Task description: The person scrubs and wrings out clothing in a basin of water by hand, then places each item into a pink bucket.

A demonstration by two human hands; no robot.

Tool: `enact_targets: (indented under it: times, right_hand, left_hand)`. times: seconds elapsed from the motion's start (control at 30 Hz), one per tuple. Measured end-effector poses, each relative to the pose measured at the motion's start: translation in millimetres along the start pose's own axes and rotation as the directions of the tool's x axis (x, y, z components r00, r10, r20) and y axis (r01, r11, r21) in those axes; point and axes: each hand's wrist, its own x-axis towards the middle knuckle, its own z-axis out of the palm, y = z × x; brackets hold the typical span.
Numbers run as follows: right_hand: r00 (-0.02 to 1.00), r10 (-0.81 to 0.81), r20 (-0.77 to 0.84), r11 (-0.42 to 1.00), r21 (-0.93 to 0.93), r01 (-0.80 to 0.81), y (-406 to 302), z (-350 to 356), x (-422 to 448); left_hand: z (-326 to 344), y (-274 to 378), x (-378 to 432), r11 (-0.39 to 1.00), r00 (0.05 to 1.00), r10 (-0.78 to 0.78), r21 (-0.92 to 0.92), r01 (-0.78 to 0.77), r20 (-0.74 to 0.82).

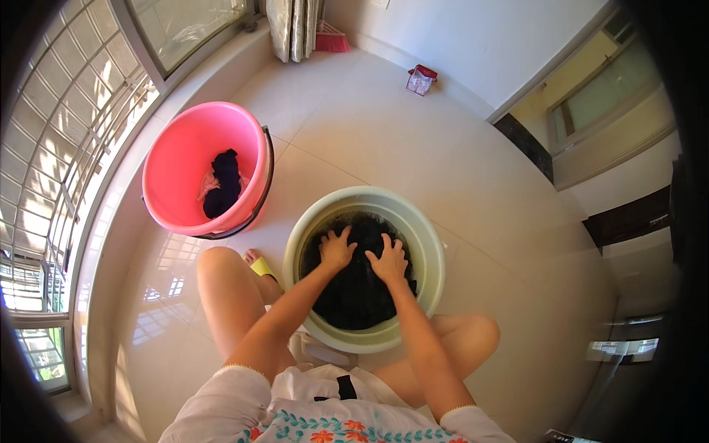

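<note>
A pale green plastic basin [433,260] stands on the floor between my knees, with dark wet cloth [354,293] and some water in it. My left hand [337,249] rests with spread fingers on the cloth, left of the basin's middle. To its right, my right hand [389,259] lies on the same cloth, its fingers also apart. Neither hand shows a grip; the fingertips partly sink into the dark mass. Up and to the left is a pink bucket [171,166] with a dark handle, holding a dark garment [222,185] and a light pink cloth [208,184].
A barred window [72,127] runs along the left. Against the far wall are a curtain [291,27], a red broom [332,42] and a small red-and-clear packet [421,81]. A doorway opens at the upper right. Tiled floor [498,221] surrounds the basin.
</note>
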Motion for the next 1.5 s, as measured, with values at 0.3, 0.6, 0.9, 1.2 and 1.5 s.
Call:
enact_targets:
  times: [0.3, 0.6, 0.9, 1.2, 1.5]
  right_hand:
    - [0.977, 0.012, -0.213, 0.963, -0.259, -0.068, -5, 52, 2]
    - [0.995, 0.098, 0.022, 0.964, 0.246, -0.101, 39, 30, 67]
    - [0.894, -0.275, -0.355, 0.585, 0.675, 0.448, -53, -31, -23]
    - [0.728, -0.412, -0.547, 0.838, 0.085, 0.539, -80, -25, -61]
    - [0.846, -0.336, -0.414, 0.909, 0.094, 0.407, 12, -47, -1]
  left_hand:
    - [49, -7, 7, 0.949, 0.996, 0.083, 0.304, -0.089, 0.031]
    - [0, -27, 53, 0.980, 0.929, 0.138, -0.182, -0.079, 0.343]
    - [2, 4, 21, -0.451, 0.814, 0.198, -0.687, 0.570, 0.546]
    - [-15, 30, -28, -0.543, 0.914, 0.239, -0.735, 0.406, 0.328]
    - [-64, 37, -48, -0.017, 0.908, -0.021, -0.908, 0.418, 0.418]
